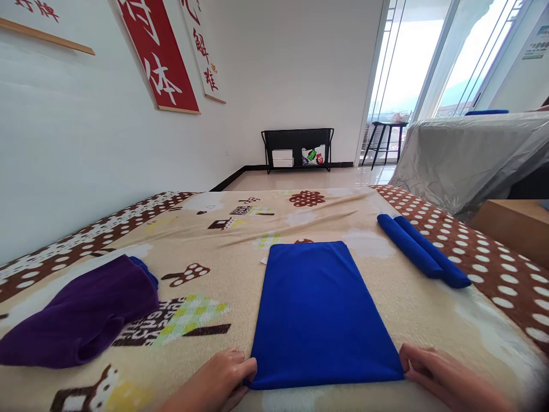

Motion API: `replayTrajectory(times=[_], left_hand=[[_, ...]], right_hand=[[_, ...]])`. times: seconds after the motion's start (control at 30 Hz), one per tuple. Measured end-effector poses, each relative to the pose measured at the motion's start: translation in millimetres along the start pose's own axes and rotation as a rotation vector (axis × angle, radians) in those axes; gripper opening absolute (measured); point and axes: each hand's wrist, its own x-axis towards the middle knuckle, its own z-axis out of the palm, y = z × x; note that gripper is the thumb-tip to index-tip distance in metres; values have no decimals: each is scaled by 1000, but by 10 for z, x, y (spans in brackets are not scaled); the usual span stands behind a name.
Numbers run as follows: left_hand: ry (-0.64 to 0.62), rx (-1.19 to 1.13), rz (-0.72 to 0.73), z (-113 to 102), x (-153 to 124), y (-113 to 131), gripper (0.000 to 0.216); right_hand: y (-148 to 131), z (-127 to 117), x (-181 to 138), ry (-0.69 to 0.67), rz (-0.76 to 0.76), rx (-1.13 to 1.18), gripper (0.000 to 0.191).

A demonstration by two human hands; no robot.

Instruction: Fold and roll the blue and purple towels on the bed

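A blue cloth (319, 315) lies flat as a rectangle on the patterned blanket (206, 366), with a small white tag at its far left edge. My left hand (223, 375) pinches its near left corner between thumb and fingers. At the near right corner, my right hand (433, 369) is closed on the same cloth. To the right lie two rolled blue cloths (422, 252), side by side. A crumpled purple cloth (90, 312) rests on the left, with a bit of blue cloth (143, 269) showing behind it.
Beyond the blanket, a black rack (298, 140) stands against the white wall. A dark stool (388, 129) is by the glass door. Something under a plastic sheet (467, 154) stands at the right, near a brown box (514, 229). Hanging scrolls (165, 63) are on the left wall.
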Motion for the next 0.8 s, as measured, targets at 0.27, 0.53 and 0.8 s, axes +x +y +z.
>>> replayTrajectory(times=[0.27,0.53,0.8], left_hand=[[-6,41,23,-168,14,71,23],[435,94,102,-616,1703,200,41],[455,139,-43,-318,2817,-129,57]], right_hand=[[-94,-200,121,30,-34,14,35],[-869,-508,2010,506,-143,-267,38],[-970,-67,2916,459,-208,-344,52]])
